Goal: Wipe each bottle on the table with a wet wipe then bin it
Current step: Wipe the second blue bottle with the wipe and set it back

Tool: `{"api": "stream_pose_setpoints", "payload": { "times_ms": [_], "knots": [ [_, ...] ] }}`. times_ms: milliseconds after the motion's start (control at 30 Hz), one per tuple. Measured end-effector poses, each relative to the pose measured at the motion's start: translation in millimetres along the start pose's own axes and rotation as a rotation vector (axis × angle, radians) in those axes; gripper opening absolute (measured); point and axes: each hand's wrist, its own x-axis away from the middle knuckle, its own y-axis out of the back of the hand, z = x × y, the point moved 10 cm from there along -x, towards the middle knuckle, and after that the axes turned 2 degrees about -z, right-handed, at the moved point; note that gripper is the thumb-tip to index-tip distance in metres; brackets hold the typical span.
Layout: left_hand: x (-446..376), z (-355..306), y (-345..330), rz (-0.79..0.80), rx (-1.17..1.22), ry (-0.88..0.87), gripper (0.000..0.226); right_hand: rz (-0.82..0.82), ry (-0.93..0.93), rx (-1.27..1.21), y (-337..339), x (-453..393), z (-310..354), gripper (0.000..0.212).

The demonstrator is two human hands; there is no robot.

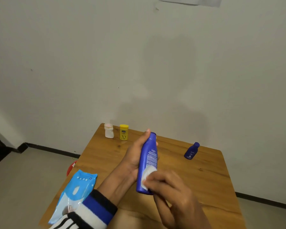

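Tall blue bottle (147, 162) held above the table (205, 179), gripped from its left side by the left hand (135, 156), whose fingers wrap behind it, with one fingertip showing at the cap end. The right hand (173, 194) is closed on a white wipe (148, 176), pressing it against the bottle's lower half. The bottle's long axis runs nearly upright, cap end tilted away from the person, base nearest. Its surface is glossy deep blue with fine white print. Beyond the bottle stand a white bottle (109, 131), a yellow bottle (124, 132) and, to its right, a small blue bottle (191, 150). A wipe pack (73, 192) lies left of it.
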Motion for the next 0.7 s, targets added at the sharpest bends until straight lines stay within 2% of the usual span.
{"api": "stream_pose_setpoints", "payload": {
  "times_ms": [100,167,233,300,400,467,533,600,700],
  "knots": [
    [-3.3,-8.0,4.8,0.005,-0.049,-0.077,0.042,0.019,0.054,-0.002,-2.0,10.4,6.4,0.038],
    [-2.9,-2.6,1.4,0.034,-0.082,-0.081,0.046,-0.001,0.009,-0.016,-0.2,2.1,-7.4,0.033],
    [-3.4,4.1,-6.4,0.081,-0.089,-0.067,0.045,-0.058,-0.061,0.004,7.3,-12.8,-26.9,0.019],
    [-5.0,5.2,-11.9,0.102,-0.065,-0.056,0.042,-0.099,-0.125,0.011,16.2,-24.7,-43.7,0.020],
    [-12.1,-6.4,-5.3,0.027,-0.108,-0.103,0.046,-0.041,-0.114,0.014,16.2,-18.9,-38.6,0.028],
    [-12.7,-16.7,0.1,-0.030,-0.149,-0.153,0.049,0.029,-0.053,-0.021,7.8,-3.0,-26.0,0.017],
    [-10.0,-20.9,0.1,-0.053,-0.187,-0.183,0.051,0.052,0.001,-0.015,3.1,9.9,-18.9,0.022],
    [-5.6,-15.4,-5.2,-0.047,-0.206,-0.179,0.049,0.059,-0.012,0.025,2.6,8.2,-26.0,0.027],
    [0.2,0.6,-20.3,0.030,-0.184,-0.132,0.041,0.004,-0.087,0.094,10.4,-10.9,-40.3,0.019]
  ]
}}
